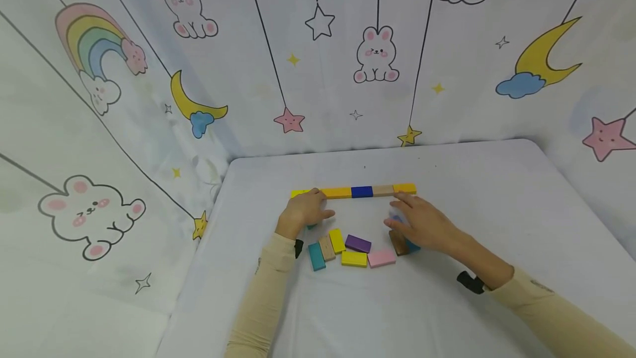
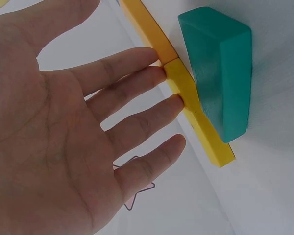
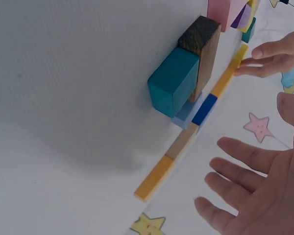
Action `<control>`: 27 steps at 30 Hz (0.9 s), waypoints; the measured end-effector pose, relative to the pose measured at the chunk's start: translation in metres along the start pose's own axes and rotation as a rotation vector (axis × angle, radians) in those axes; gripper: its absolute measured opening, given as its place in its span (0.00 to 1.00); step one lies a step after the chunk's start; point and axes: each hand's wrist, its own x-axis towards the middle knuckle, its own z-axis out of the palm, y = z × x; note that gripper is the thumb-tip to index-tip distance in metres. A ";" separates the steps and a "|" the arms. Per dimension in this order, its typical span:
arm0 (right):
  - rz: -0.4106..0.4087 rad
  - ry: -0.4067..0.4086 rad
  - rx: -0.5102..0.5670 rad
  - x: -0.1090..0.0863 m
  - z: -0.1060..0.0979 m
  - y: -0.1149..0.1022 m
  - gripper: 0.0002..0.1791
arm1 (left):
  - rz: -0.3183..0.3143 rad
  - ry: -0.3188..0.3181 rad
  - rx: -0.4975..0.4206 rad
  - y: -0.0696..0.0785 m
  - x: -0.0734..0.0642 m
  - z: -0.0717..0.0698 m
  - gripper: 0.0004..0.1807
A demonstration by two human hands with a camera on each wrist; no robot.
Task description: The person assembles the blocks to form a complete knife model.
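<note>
A straight row of wooden blocks lies across the table: a yellow block (image 2: pixel 196 115) at the left end, an orange block (image 1: pixel 337 193), a dark blue block (image 1: pixel 361 192), a tan block (image 1: pixel 383 191) and another orange block (image 1: pixel 404 188) at the right end. My left hand (image 1: pixel 303 213) has its fingers extended, with fingertips touching the yellow block near its joint with the orange one. Close to the row's right end, my right hand (image 1: pixel 429 224) hovers with spread fingers and nothing held; in the right wrist view its fingertips (image 3: pixel 229 143) appear apart from the row.
Nearer the body lie loose blocks: teal (image 1: pixel 316 257), tan (image 1: pixel 327 248), yellow (image 1: pixel 337 241), purple (image 1: pixel 358 243), another yellow (image 1: pixel 354 259), pink (image 1: pixel 381 258) and dark brown (image 1: pixel 398 243). Another teal block (image 3: pixel 174 81) touches the brown one. A printed curtain (image 1: pixel 338 87) hangs behind the table.
</note>
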 end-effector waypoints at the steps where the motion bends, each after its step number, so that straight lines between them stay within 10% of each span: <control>1: -0.005 -0.003 -0.002 -0.002 0.000 0.000 0.36 | 0.001 0.000 0.002 0.000 0.000 0.000 0.35; 27: -0.066 -0.190 0.047 -0.058 -0.006 -0.002 0.35 | 0.008 0.006 0.003 0.001 -0.002 0.000 0.36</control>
